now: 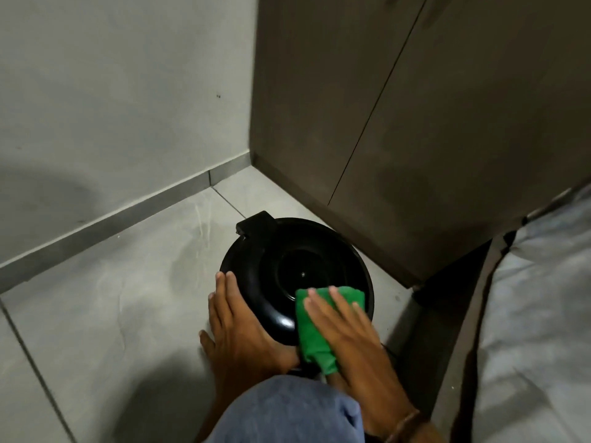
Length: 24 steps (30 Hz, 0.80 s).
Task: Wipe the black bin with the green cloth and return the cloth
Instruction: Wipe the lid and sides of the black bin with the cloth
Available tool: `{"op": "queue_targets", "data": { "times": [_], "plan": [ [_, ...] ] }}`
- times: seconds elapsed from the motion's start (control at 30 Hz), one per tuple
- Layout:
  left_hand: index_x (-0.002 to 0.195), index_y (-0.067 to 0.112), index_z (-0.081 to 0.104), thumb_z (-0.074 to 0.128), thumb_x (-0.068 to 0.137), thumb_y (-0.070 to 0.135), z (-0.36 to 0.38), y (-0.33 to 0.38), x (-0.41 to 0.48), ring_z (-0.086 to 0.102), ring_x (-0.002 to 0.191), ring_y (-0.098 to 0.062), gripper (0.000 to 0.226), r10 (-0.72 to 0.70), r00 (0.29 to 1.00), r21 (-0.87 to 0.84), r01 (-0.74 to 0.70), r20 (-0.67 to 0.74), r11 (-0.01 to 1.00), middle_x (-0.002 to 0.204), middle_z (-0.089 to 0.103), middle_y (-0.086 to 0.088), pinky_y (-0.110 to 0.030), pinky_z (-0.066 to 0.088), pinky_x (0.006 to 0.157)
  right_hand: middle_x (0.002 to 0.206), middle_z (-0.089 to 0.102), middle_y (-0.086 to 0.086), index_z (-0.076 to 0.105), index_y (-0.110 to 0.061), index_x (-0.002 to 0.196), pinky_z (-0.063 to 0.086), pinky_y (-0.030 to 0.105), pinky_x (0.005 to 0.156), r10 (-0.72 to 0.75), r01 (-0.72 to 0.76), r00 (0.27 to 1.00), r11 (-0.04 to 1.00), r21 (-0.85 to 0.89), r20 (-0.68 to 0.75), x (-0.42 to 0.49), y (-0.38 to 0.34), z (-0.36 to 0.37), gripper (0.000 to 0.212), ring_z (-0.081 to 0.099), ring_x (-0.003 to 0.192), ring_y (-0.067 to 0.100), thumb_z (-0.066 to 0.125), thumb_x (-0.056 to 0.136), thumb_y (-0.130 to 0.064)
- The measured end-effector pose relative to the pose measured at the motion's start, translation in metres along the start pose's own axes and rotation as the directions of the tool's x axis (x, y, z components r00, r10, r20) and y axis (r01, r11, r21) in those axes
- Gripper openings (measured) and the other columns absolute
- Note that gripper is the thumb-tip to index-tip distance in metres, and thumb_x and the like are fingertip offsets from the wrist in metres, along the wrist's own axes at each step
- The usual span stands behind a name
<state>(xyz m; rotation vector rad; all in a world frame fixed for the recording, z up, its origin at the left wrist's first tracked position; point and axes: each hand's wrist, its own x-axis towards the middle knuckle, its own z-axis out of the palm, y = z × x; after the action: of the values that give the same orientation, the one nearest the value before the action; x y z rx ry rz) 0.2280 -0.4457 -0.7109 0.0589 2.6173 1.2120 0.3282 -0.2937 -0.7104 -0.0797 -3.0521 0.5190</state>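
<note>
A round black bin (287,266) with a closed glossy lid stands on the tiled floor in the corner beside a cabinet. My right hand (345,327) lies flat on the folded green cloth (315,334), pressing it onto the near right part of the lid. The cloth hangs over the front rim of the lid. My left hand (236,327) rests against the bin's left side with fingers straight, steadying it. The bin's body below the lid is mostly hidden by my hands.
A dark brown cabinet (415,139) rises right behind and to the right of the bin. A grey wall (112,107) with a skirting strip runs on the left. A pale bed edge (543,298) fills the right side. My blue-clad knee (287,414) is at the bottom.
</note>
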Motion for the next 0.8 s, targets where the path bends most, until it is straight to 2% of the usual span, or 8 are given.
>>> {"op": "queue_targets", "data": {
  "times": [0.07,0.2,0.27,0.4,0.47,0.57,0.67,0.8],
  "plan": [
    [0.165,0.034,-0.006,0.089,0.016,0.084,-0.004,0.002,0.0,0.004,0.166,-0.02,0.184,-0.008,0.997,0.036,0.006,0.078,0.999,0.177,-0.005,0.018,-0.067,0.023,0.128,0.172,0.009,-0.021,0.017,-0.038,0.162,0.01,0.043,0.128,0.18,-0.177,0.977,0.983,0.038,-0.113,0.015,0.021,-0.01,0.088,-0.001,0.161,0.011,0.053,0.086,-0.014],
    [0.165,0.036,-0.006,0.084,0.011,0.09,-0.007,0.005,-0.001,0.006,0.166,-0.022,0.186,-0.003,0.994,0.052,-0.003,0.111,0.999,0.178,-0.002,0.013,-0.067,0.026,0.127,0.17,0.026,-0.007,0.031,-0.026,0.16,0.006,0.042,0.13,0.311,-0.309,0.945,0.951,0.035,-0.107,0.139,0.003,-0.026,0.075,0.013,0.16,0.02,0.057,0.09,-0.02],
    [0.167,0.034,-0.005,0.086,0.023,0.082,-0.006,0.003,0.0,0.004,0.166,-0.021,0.177,0.012,0.995,0.054,-0.017,0.097,0.998,0.178,-0.004,0.014,-0.064,0.023,0.129,0.17,0.027,-0.006,0.032,-0.025,0.16,0.001,0.043,0.129,0.131,-0.131,0.991,0.991,0.021,0.002,0.16,-0.025,-0.013,0.077,0.012,0.16,0.02,0.058,0.087,-0.022],
    [0.165,0.039,0.001,0.06,0.088,0.053,0.003,-0.002,0.001,0.01,0.166,-0.023,0.098,0.066,0.995,-0.062,-0.07,-0.077,0.996,0.18,0.002,0.008,-0.068,0.022,0.127,0.17,0.009,-0.026,0.022,-0.04,0.159,-0.011,0.032,0.127,-0.151,0.142,0.981,0.986,0.082,0.125,0.059,-0.036,0.007,0.071,-0.006,0.159,0.005,0.042,0.091,-0.04],
    [0.168,0.033,0.005,0.083,0.078,0.048,0.004,0.001,0.0,0.009,0.166,-0.024,0.12,0.045,0.997,-0.001,-0.046,-0.068,0.999,0.18,0.002,0.008,-0.068,0.023,0.128,0.167,-0.001,-0.035,0.015,-0.048,0.16,-0.008,0.033,0.127,-0.054,0.043,0.996,0.989,0.141,0.073,0.001,-0.017,0.004,0.066,-0.013,0.157,-0.001,0.036,0.098,-0.038],
    [0.167,0.032,-0.001,0.092,0.018,0.08,-0.001,0.004,0.001,0.007,0.166,-0.022,0.182,0.012,0.997,0.041,-0.015,0.073,0.999,0.179,-0.001,0.012,-0.065,0.024,0.127,0.169,0.018,-0.026,0.026,-0.042,0.16,0.008,0.039,0.129,0.33,-0.279,0.935,0.91,0.308,-0.128,-0.01,0.006,-0.006,0.082,0.003,0.16,0.005,0.053,0.09,-0.011],
    [0.164,0.039,-0.006,0.082,0.004,0.091,-0.004,0.001,0.002,0.007,0.166,-0.024,0.191,-0.009,0.991,0.042,0.003,0.132,0.999,0.177,-0.002,0.013,-0.066,0.025,0.127,0.163,0.041,-0.008,0.046,-0.026,0.154,0.017,0.039,0.13,0.59,-0.474,0.796,0.747,0.466,-0.135,0.061,0.02,-0.03,0.064,0.03,0.155,0.015,0.062,0.094,-0.009],
    [0.163,0.04,-0.01,0.078,0.002,0.095,-0.005,0.001,0.004,0.007,0.166,-0.025,0.192,-0.022,0.987,0.026,0.018,0.159,0.999,0.177,-0.002,0.014,-0.066,0.024,0.128,0.131,0.071,0.006,0.07,-0.026,0.122,0.046,0.045,0.11,0.575,-0.546,0.818,0.76,0.352,0.027,0.142,0.035,-0.064,0.034,0.062,0.123,0.033,0.056,0.092,-0.022]
  ]
}}
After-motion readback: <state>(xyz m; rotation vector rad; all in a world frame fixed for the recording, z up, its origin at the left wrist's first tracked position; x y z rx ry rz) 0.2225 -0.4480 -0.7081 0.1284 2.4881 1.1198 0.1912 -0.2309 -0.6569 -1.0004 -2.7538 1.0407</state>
